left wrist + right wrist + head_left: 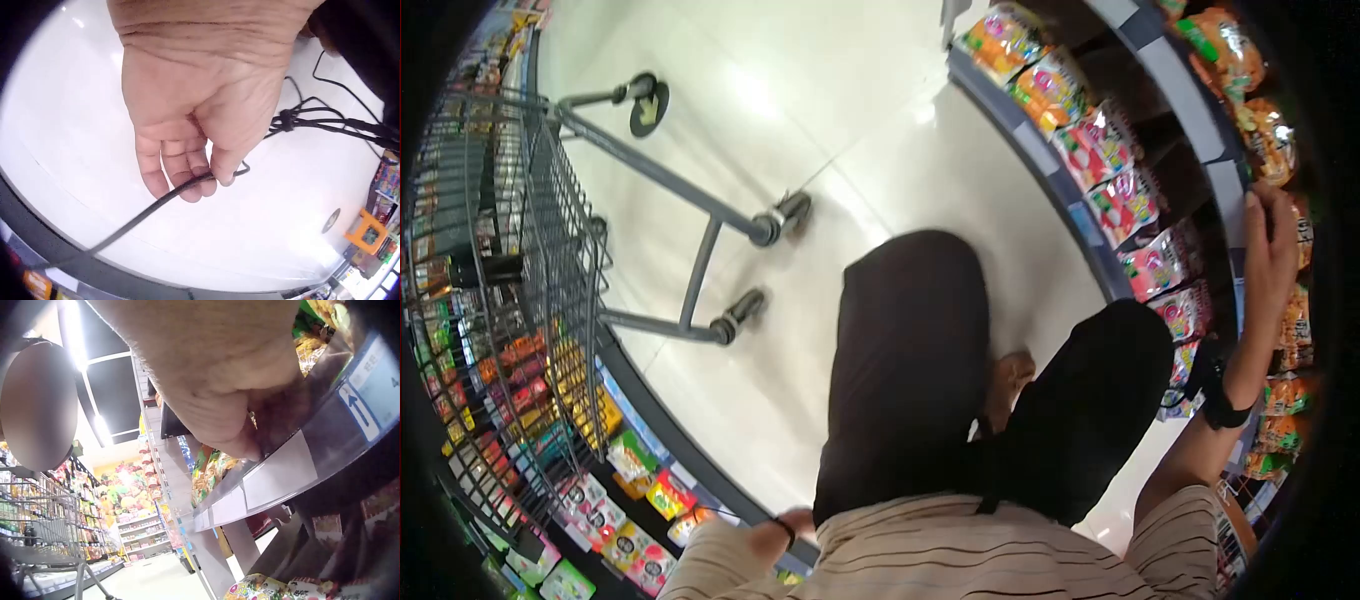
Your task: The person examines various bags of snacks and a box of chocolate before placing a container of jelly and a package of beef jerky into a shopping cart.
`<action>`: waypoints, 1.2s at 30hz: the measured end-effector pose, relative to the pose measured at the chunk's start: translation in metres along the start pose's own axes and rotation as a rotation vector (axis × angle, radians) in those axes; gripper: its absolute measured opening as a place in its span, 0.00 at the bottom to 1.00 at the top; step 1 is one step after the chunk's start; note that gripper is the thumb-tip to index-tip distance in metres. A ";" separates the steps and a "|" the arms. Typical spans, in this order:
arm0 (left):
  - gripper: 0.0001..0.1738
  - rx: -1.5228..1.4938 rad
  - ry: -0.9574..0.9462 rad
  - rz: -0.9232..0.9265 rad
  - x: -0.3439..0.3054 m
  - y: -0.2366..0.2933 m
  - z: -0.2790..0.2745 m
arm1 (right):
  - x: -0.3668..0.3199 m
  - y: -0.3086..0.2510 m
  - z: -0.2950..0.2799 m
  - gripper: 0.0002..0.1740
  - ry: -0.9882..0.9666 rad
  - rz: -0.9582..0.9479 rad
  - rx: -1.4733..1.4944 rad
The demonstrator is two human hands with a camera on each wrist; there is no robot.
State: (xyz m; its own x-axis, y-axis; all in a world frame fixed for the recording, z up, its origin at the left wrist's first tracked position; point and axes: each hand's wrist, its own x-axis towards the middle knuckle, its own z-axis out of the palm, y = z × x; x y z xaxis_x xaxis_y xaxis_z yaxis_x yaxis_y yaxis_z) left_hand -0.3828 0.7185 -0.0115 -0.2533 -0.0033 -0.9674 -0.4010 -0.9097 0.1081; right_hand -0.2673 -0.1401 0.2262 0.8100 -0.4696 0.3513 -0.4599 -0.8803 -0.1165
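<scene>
My right hand [1272,235] rests at the front edge of an upper shelf [1225,200], beside orange snack bags [1270,140]. In the right wrist view its fingertips are right at the shelf lip, partly in shadow, with bags behind. Low beside my thigh is my left hand [800,522], mostly hidden by clothing in the head view. The left wrist view shows that hand palm-on, its fingers loosely bent over the pale floor. A black cable [144,215] crosses its fingertips and thumb tip.
A grey wire shopping cart [565,200] stands at the left. Below the right shelf are pink and orange packets [1100,145] in a row. More colourful packs [635,545] line a low shelf on the left. My bent knees [915,290] are between the shelves over the tiled floor [840,120].
</scene>
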 end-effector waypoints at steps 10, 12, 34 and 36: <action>0.22 0.208 0.295 0.104 -0.122 0.070 -0.127 | 0.008 -0.060 -0.013 0.04 0.086 0.101 0.096; 0.21 0.234 0.312 0.108 -0.134 0.077 -0.141 | 0.010 -0.064 -0.016 0.04 0.050 0.160 0.143; 0.19 0.483 0.396 0.215 -0.274 0.111 -0.145 | 0.023 -0.067 -0.040 0.08 -0.014 0.235 0.164; 0.18 0.501 0.391 0.226 -0.293 0.107 -0.135 | 0.023 -0.067 -0.041 0.08 -0.033 0.257 0.169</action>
State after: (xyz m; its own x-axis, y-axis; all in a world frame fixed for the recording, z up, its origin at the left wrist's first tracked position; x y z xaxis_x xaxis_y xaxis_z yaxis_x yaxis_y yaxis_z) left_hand -0.2324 0.5663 0.2527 -0.0795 -0.4072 -0.9099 -0.7597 -0.5662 0.3198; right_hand -0.2330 -0.0891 0.2797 0.6874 -0.6781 0.2601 -0.5868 -0.7296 -0.3513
